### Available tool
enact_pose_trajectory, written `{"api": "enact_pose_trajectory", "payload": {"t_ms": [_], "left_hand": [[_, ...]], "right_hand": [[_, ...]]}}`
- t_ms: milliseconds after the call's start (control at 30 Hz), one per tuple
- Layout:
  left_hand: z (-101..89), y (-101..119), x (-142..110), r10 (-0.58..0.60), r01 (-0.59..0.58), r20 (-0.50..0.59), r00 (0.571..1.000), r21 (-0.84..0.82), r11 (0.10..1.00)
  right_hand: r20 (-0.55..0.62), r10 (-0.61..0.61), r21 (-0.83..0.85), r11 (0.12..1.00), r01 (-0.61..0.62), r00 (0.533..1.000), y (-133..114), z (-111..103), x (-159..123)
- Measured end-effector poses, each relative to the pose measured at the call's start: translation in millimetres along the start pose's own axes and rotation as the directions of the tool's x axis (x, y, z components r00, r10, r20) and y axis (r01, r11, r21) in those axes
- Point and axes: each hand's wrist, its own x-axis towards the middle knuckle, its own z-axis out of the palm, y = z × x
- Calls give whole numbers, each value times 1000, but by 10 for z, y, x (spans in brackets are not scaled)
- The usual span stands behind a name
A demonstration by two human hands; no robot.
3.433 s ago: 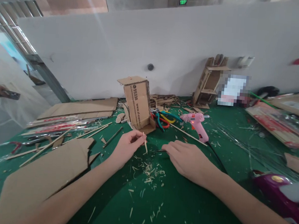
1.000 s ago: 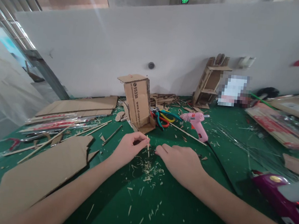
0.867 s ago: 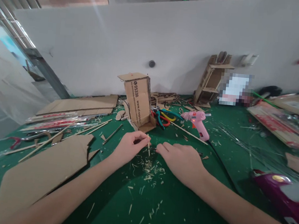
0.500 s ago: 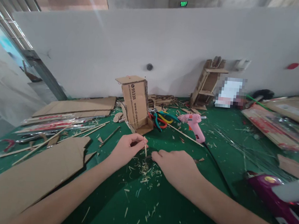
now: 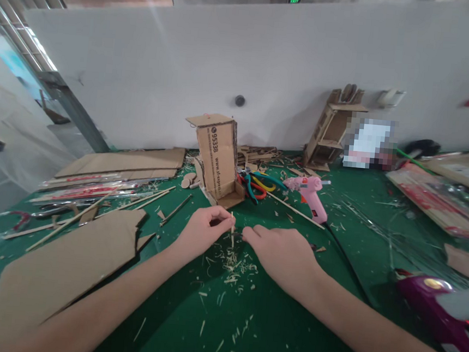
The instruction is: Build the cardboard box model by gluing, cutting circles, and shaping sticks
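Note:
My left hand [image 5: 203,229] pinches a thin wooden stick [image 5: 232,238] between thumb and fingertips, holding it nearly upright over the table. Close on its right, my right hand [image 5: 283,252] is closed around a knife [image 5: 238,235]. Only a short dark piece of the blade shows against the stick, and most of the handle is hidden under the fingers. Pale curled wood shavings [image 5: 232,266] lie below both hands. Just behind them stands an open cardboard structure [image 5: 216,158] with printed numbers.
Pliers [image 5: 253,191] and a pink glue gun [image 5: 311,196] lie beyond my hands, its black cord running right. At left are a cut cardboard sheet [image 5: 66,265] and several wooden sticks [image 5: 146,198]. A purple tool [image 5: 432,303] sits at right. A cardboard shelf model [image 5: 331,132] stands by the wall.
The blade has shifted from near the stick's lower end to higher along it. The stick stands a little straighter. The whole view has moved slightly.

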Motion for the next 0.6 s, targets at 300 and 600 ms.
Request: {"api": "enact_pose_trajectory", "payload": {"t_ms": [300, 600], "left_hand": [[4, 5, -6, -8, 8, 0, 1000, -15, 1000], [-2, 8, -15, -19, 19, 8, 1000, -32, 999]], "right_hand": [[130, -74, 35, 997, 70, 989, -15, -39, -29], [-45, -4, -42, 999, 2, 999, -27, -9, -66]]}}
